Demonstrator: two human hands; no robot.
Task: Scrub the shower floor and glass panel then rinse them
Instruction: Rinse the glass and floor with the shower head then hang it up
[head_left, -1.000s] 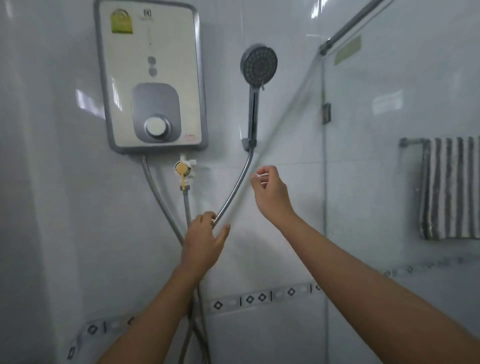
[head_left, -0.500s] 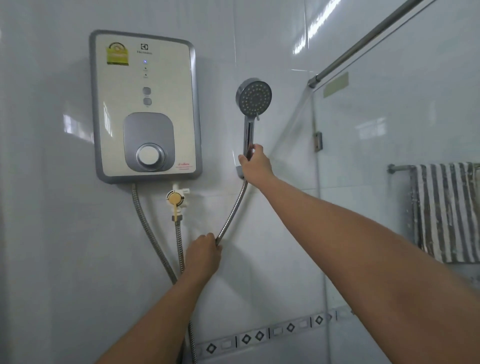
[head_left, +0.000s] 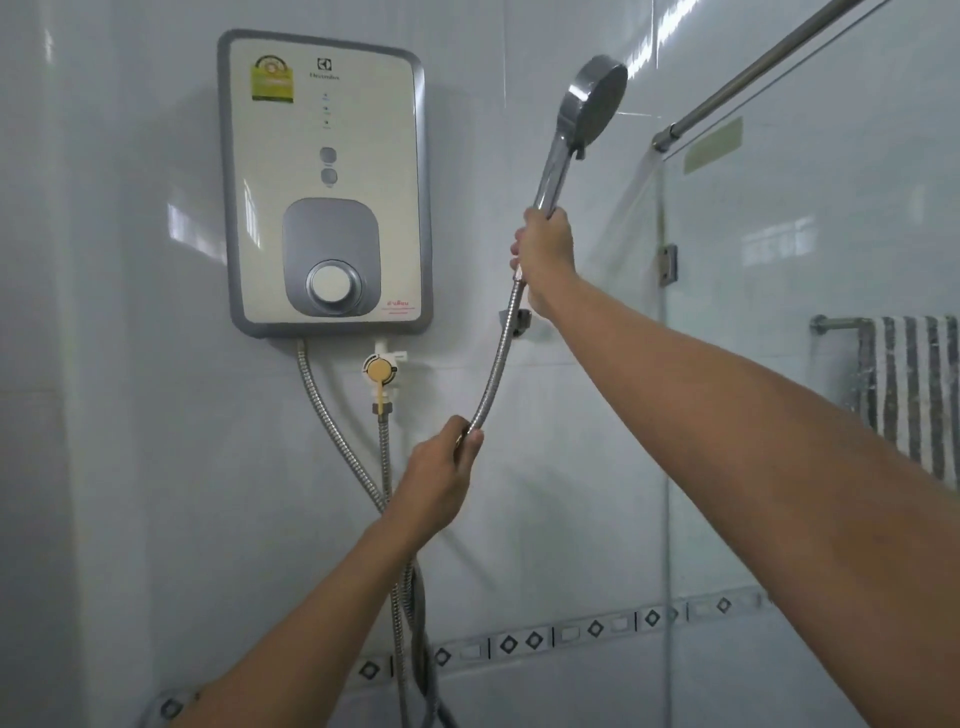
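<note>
My right hand (head_left: 545, 260) grips the chrome handle of the shower head (head_left: 592, 109), which is lifted above its empty wall bracket (head_left: 516, 322) and turned to the right, its face away from me. My left hand (head_left: 441, 478) is closed around the metal shower hose (head_left: 498, 353) lower down. The glass panel (head_left: 810, 415) stands at the right, meeting the white tiled wall. The shower floor is out of view.
A white and grey water heater (head_left: 324, 182) hangs on the wall at upper left, with a yellow valve (head_left: 381, 370) and a second hose (head_left: 332, 415) beneath it. A metal rail (head_left: 769, 67) tops the glass. A striped towel (head_left: 914, 395) hangs behind the glass.
My right hand reached up, took the shower head's handle and lifted it out of the bracket, turning it rightward. My left hand kept its hold on the hose.
</note>
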